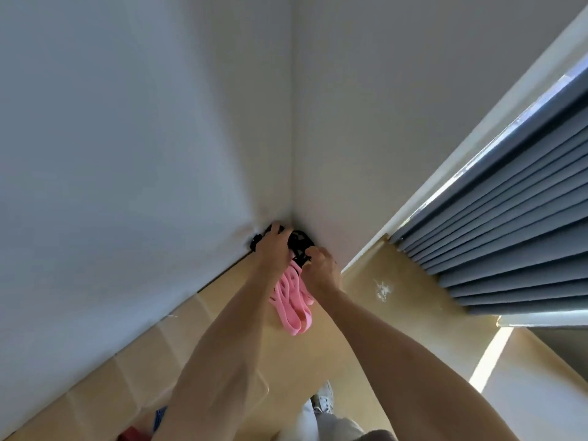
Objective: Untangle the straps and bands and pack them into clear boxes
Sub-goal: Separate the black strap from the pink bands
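A tangle of black straps (299, 241) is held up in front of the room's corner. Pink bands (291, 300) hang down from it in several loops. My left hand (272, 246) grips the left part of the black tangle, fingers curled over it. My right hand (321, 265) pinches the black straps on the right side, just above the pink bands. Both arms reach forward from the bottom of the view. No clear box is plainly visible.
White walls (143, 154) meet in a corner ahead. Grey pleated curtains (509, 224) hang at the right. The floor (366, 313) is tan with a white smudge (381, 289). A shoe (323, 399) and trouser leg show below. Red and blue items (140, 431) lie bottom left.
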Available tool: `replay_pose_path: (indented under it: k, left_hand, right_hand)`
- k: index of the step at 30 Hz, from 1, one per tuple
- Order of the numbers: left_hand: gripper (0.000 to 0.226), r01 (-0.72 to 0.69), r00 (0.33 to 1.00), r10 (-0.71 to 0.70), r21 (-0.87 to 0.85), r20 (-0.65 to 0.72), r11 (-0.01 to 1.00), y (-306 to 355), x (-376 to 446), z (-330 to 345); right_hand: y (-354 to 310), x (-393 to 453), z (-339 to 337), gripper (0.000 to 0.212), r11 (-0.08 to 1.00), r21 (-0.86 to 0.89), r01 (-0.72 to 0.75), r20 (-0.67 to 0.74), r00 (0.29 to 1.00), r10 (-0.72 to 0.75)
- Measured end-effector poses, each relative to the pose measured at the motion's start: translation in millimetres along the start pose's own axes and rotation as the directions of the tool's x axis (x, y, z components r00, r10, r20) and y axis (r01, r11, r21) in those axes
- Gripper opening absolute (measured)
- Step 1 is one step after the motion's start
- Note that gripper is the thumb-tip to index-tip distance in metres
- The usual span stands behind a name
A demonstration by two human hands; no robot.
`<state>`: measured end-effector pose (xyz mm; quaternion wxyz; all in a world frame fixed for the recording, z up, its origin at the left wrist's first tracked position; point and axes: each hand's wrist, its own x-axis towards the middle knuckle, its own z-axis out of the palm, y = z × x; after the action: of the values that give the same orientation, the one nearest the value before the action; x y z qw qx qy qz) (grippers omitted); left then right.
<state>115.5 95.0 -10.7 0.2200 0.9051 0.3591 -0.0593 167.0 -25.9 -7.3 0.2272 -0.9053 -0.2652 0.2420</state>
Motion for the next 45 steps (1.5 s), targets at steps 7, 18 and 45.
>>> replay_pose_path:
  k: [7,18,45]
  left_hand:
    - [0.037,0.052,0.981,-0.076,0.140,0.177,0.989,-23.3,49.2,7.0]
    - [0.026,0.215,0.955,-0.180,-0.134,0.237,0.967,-26.1,53.7,5.4]
    - [0.031,-0.239,0.928,-0.148,-0.850,-0.343,0.469,70.0,-108.8,-168.4]
  right_hand:
    - [-5.8,41.6,15.4,0.041,0.993,0.054,-0.104,-0.006,0.995,0.104]
    - [-23.7,53.9,24.0,0.038,0.993,0.083,-0.081,-0.016,0.996,0.083]
    - [-96.1,-50.5,-155.9,0.029,0.677,0.541,0.499,-0.239,0.863,-0.446]
